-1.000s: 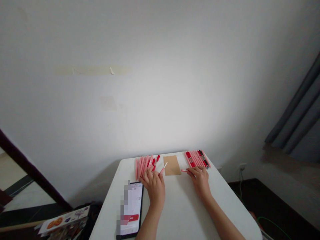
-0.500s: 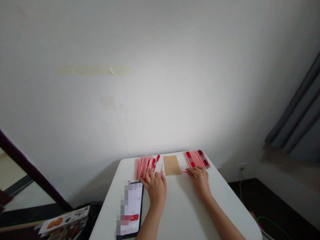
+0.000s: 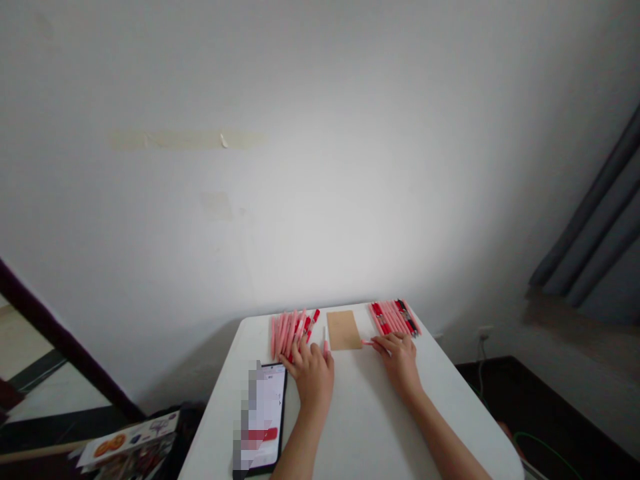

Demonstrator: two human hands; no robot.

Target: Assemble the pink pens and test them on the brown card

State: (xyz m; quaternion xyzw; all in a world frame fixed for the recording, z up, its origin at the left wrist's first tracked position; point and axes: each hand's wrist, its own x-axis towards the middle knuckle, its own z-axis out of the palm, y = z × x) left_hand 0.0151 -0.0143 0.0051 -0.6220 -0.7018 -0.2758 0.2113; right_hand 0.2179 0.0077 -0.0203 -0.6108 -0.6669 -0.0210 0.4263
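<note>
My left hand rests near the left pile of pens, its fingers spread toward the pens' near ends. A slim pink pen with a pale, thin tip points away from me, its near end between that hand's thumb and forefinger. My right hand is closed in a pinch on a short pink pen piece that sticks out to the left; the rest is hidden by the fingers. Just beyond this hand lies a neat row of pink, red and black pens. Between the hands is a brown paper rectangle.
A phone with a lit screen lies at the left on the white table. The wall stands behind the table. A printed box sits low at the left, and a curtain hangs at the right.
My left hand has shifted slightly to the right, and the pen by its thumb has turned a little. My right hand stays almost in place.
</note>
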